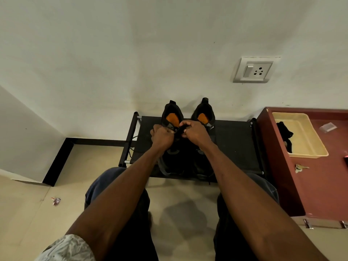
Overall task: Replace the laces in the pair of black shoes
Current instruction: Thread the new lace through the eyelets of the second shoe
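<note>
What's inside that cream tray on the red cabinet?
A crumpled black item lies at the left end of the cream tray; the near wall hides part of it. What it is cannot be told.

black rack (pixel 233 136), two black shoes (pixel 172 113)

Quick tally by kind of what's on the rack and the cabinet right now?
Black shoes: 2, on the rack
Beige tray: 1, on the cabinet
Key bunch: 1
Clear wrapper: 1
Total: 5

Two shoes (pixel 188 117) side by side on rack (pixel 233 140); cabinet (pixel 310 185) right.
</note>
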The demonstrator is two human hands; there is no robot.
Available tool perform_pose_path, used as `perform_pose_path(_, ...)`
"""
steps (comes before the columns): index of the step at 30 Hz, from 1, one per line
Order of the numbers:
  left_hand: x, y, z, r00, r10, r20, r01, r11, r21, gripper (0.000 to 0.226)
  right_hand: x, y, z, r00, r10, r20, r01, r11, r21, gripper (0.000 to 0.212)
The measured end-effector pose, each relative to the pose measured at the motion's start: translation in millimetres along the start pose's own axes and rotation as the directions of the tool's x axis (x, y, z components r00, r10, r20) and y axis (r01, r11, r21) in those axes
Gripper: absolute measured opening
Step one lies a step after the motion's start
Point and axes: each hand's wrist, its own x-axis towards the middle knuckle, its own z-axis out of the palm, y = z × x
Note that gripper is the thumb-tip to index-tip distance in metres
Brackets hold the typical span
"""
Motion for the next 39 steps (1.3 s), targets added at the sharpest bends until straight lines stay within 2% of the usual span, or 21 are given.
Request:
perform_pose_path(2, -1, 1, -2, 0.996, -0.083, 0.038, 0.081, 0.995, 0.052, 0.016, -3, -2, 0, 1.0, -0.005, 0.004, 0.005, 1.0, -0.011, 0.038)
perform_pose_path(4, -4, 2, -4, 0.992, -0.114, 0.05, 0.111, 0.992, 0.061, 0.034, -5, -4, 1, 1.0, -0.015, 0.016, 0.016, 0.999, -0.039, 0.038)
perform_pose_path(5, -3, 1, -3, 0.996, -0.079, 0.039, 0.074, 0.992, 0.105, 0.037, -7, -4, 1, 1.0, -0.021, 0.022, 0.022, 0.999, -0.048, 0.038)
perform_pose_path(8, -7, 5, -3, 0.992, 0.114, 0.054, -0.124, 0.959, 0.254, 0.027, -10, -6, 1, 0.999, -0.036, 0.041, 0.039, 0.996, -0.085, 0.042)
perform_pose_path(10, -6, 6, -4, 0.982, 0.173, 0.069, -0.186, 0.948, 0.259, 0.024, -12, -5, 1, 0.998, -0.033, 0.05, 0.039, 0.992, -0.119, 0.052)
perform_pose_path(13, -1, 0, -4, 0.98, 0.152, 0.127, -0.165, 0.981, 0.102, 0.012, -10, 1, 1, 0.999, -0.001, 0.042, 0.006, 0.995, -0.099, 0.064)
perform_pose_path(15, -2, 1, -4, 0.996, 0.01, 0.093, 0.002, 0.991, -0.133, 0.01, -8, 4, 4, 0.999, 0.026, 0.033, -0.025, 0.999, -0.036, 0.067)
perform_pose_path(17, -5, 6, -4, 0.982, -0.177, 0.071, 0.191, 0.914, -0.359, 0.023, -4, 7, 6, 0.999, 0.031, 0.031, -0.031, 1.0, -0.005, 0.068)
perform_pose_path(18, -7, 8, -4, 0.965, -0.248, 0.084, 0.261, 0.881, -0.395, 0.025, -5, 6, 6, 0.999, 0.039, 0.034, -0.039, 0.999, -0.006, 0.073)
perform_pose_path(19, -7, 10, -2, 0.958, -0.272, 0.092, 0.286, 0.877, -0.385, 0.02, -5, 5, 6, 0.998, 0.052, 0.032, -0.052, 0.999, -0.012, 0.076)
perform_pose_path(21, -9, 10, 2, 0.974, -0.225, 0.038, 0.227, 0.94, -0.256, 0.015, -7, 5, 6, 0.997, 0.059, 0.042, -0.058, 0.998, -0.028, 0.075)
perform_pose_path(23, -15, 9, 2, 0.997, -0.078, -0.023, 0.078, 0.997, -0.021, 0.021, -10, 5, 7, 0.997, 0.056, 0.059, -0.052, 0.997, -0.058, 0.07)
perform_pose_path(25, -17, 9, 3, 0.999, 0.039, -0.013, -0.037, 0.991, 0.129, 0.026, -10, 8, 8, 0.996, 0.055, 0.067, -0.051, 0.996, -0.067, 0.069)
perform_pose_path(28, -16, 10, 0, 0.996, 0.053, 0.07, -0.06, 0.994, 0.096, 0.026, -10, 10, 6, 0.995, 0.07, 0.066, -0.066, 0.996, -0.062, 0.072)
perform_pose_path(31, -19, 11, -5, 0.986, 0.043, 0.159, -0.046, 0.999, 0.015, 0.026, -10, 12, 6, 0.996, 0.061, 0.057, -0.058, 0.996, -0.063, 0.068)
perform_pose_path(34, -22, 6, -15, 0.955, 0.034, 0.295, -0.056, 0.996, 0.063, 0.044, -8, 11, 7, 0.996, 0.042, 0.08, -0.04, 0.999, -0.034, 0.067)
perform_pose_path(36, -23, -3, -25, 0.938, 0.086, 0.336, -0.146, 0.977, 0.157, 0.055, -11, 8, 8, 0.998, 0.042, 0.051, -0.043, 0.999, 0.018, 0.057)
perform_pose_path(39, -24, -9, -37, 0.908, 0.204, 0.367, -0.345, 0.861, 0.374, 0.079, -19, 1, 14, 0.994, -0.03, -0.108, 0.025, 0.999, -0.042, 0.013)
